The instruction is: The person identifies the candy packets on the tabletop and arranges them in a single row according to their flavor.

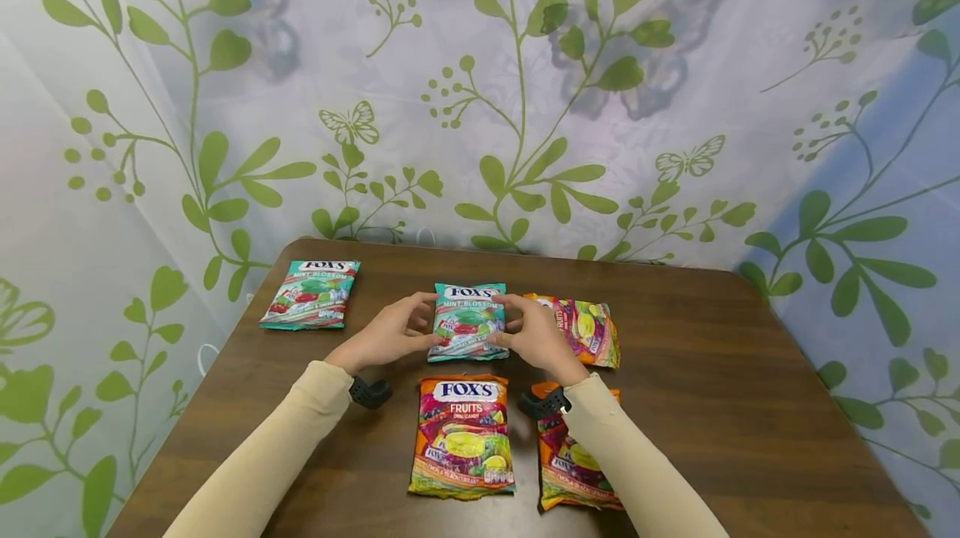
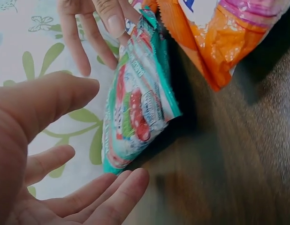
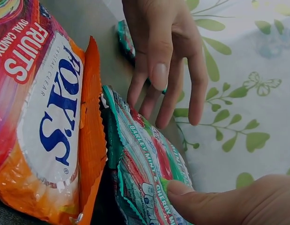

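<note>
A teal bag of Fox's Mint Blossom candy (image 1: 468,323) lies between the two hands near the middle of the table. My left hand (image 1: 386,335) is at its left side, fingers spread and gently bent, with the thumb by the lower left edge. On the opposite side, my right hand (image 1: 542,336) has its fingertips at the upper right edge. The right thumb (image 3: 208,204) overlaps the printed front in the right wrist view. Neither hand is curled round the bag. Just in front of it lies an orange bag of Fox's Fruits candy (image 1: 462,442).
Another teal mint bag (image 1: 311,296) lies at the table's back left. One orange fruit bag (image 1: 592,330) is partly behind the right hand; another (image 1: 570,475) is partly under the right forearm in view. A leaf-patterned curtain (image 1: 480,105) hangs behind the brown table (image 1: 712,405).
</note>
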Action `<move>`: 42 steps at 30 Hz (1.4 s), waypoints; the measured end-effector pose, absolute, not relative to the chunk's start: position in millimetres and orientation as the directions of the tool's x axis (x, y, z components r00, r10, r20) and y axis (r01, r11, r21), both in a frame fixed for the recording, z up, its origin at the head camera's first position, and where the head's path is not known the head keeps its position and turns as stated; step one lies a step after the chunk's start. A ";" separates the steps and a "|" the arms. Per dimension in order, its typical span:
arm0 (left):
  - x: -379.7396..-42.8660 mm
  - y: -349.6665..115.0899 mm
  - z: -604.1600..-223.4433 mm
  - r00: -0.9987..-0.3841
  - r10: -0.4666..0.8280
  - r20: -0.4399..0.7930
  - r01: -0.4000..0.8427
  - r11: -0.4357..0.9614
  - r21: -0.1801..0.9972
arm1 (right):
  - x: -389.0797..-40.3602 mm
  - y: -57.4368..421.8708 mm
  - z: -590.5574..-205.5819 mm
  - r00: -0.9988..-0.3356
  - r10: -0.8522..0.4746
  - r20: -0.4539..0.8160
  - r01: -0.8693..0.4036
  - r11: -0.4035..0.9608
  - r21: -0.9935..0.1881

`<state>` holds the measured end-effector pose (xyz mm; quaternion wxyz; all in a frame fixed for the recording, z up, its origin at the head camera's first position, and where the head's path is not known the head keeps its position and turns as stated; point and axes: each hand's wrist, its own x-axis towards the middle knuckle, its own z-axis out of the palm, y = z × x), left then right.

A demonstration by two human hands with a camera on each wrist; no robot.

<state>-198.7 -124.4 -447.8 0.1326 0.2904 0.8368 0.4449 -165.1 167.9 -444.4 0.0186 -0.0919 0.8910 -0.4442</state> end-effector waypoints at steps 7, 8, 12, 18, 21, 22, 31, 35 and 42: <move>-201.0 -117.2 -457.2 -0.812 0.582 0.037 0.349 0.435 0.830 | -170.1 165.9 -447.6 -0.984 -0.176 0.023 -0.126 0.597 -0.792; -201.3 -116.2 -458.7 -0.816 0.577 0.033 0.345 0.440 0.829 | -170.7 165.8 -448.1 -0.984 -0.177 0.020 -0.124 0.598 -0.792; -203.4 -112.8 -464.2 -0.821 0.569 0.042 0.352 0.447 0.822 | -172.5 165.8 -449.8 -0.986 -0.169 0.002 -0.105 0.601 -0.792; -203.2 -108.5 -469.7 -0.832 0.553 0.049 0.355 0.461 0.813 | -174.5 164.4 -452.0 -0.987 -0.154 -0.037 -0.065 0.605 -0.793; -201.4 -106.7 -472.6 -0.840 0.541 0.042 0.341 0.466 0.816 | -175.3 163.7 -454.2 -0.987 -0.152 -0.054 -0.050 0.609 -0.791; -200.8 -106.1 -473.3 -0.842 0.538 0.041 0.336 0.464 0.820 | -175.4 163.3 -454.8 -0.987 -0.152 -0.058 -0.048 0.612 -0.789; -197.0 -104.4 -474.7 -0.848 0.528 0.055 0.330 0.444 0.833 | -175.6 161.6 -455.5 -0.987 -0.146 -0.070 -0.035 0.618 -0.786; -197.4 -103.8 -474.7 -0.844 0.532 0.064 0.340 0.440 0.831 | -176.1 161.2 -455.4 -0.988 -0.143 -0.065 -0.039 0.624 -0.780; -197.7 -102.5 -475.7 -0.848 0.526 0.066 0.344 0.450 0.824 | -175.6 161.4 -456.0 -0.987 -0.145 -0.074 -0.030 0.606 -0.795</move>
